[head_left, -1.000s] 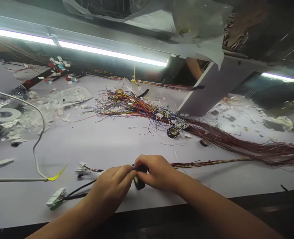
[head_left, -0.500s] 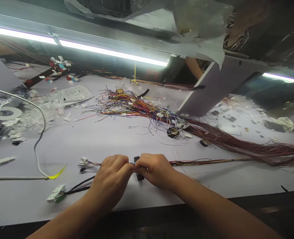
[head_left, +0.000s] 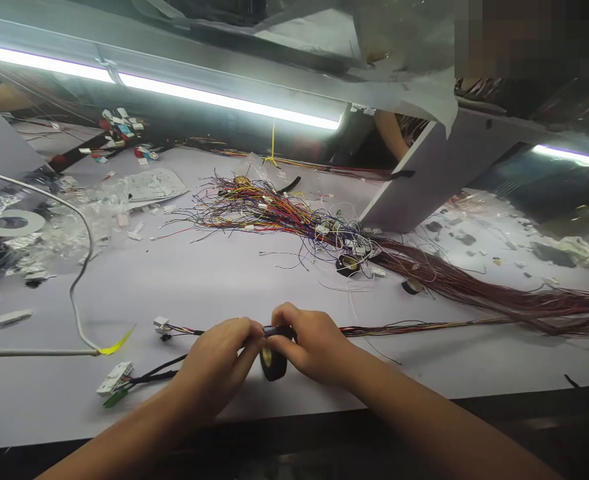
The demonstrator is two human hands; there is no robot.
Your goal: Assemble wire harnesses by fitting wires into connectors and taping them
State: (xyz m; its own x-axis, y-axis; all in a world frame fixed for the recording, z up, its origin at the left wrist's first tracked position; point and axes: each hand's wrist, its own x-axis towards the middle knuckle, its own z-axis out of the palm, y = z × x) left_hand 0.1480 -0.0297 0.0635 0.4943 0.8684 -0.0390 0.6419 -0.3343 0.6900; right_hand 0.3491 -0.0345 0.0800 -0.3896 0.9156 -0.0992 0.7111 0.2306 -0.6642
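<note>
Compared with half a second ago, the black tape roll point(head_left: 274, 365) has turned: then a dark edge showing above and below the fingers, it now hangs below the wire harness point(head_left: 399, 329), its yellowish core showing, between the two hands and toward the front edge. The left hand point(head_left: 222, 353) now shows a gap between thumb and fingers behind its pinched tips, which grip the harness at a dark wrapped stretch; the right hand point(head_left: 317, 343) is curled around that same stretch, thumb toward the left hand. The fingers cover the spot where the tape meets the wires, so whether the left tips also hold tape is hard to say. At the harness's left end are two white connectors, one small point(head_left: 161, 325) and one larger point(head_left: 115, 378), plus one small black connector point(head_left: 165, 337) and one green piece point(head_left: 115, 399); two black sleeved branches run toward the larger white one. Farther back lie two more dark rolls, one point(head_left: 348, 265) beside a many-coloured wire bundle point(head_left: 274, 210), the other point(head_left: 412, 287) below its reddish run, and one white ring-shaped roll point(head_left: 10, 223) sits among clear plastic bags point(head_left: 94, 213) at left. A grey cable point(head_left: 87, 233) with one yellow tag point(head_left: 118, 341) crosses the pale tabletop point(head_left: 199, 280). A lit tube lamp point(head_left: 234, 100) hangs under the shelf, an upright white panel point(head_left: 399, 180) divides the bench, and another person's forearm point(head_left: 392, 133) shows behind it.
</note>
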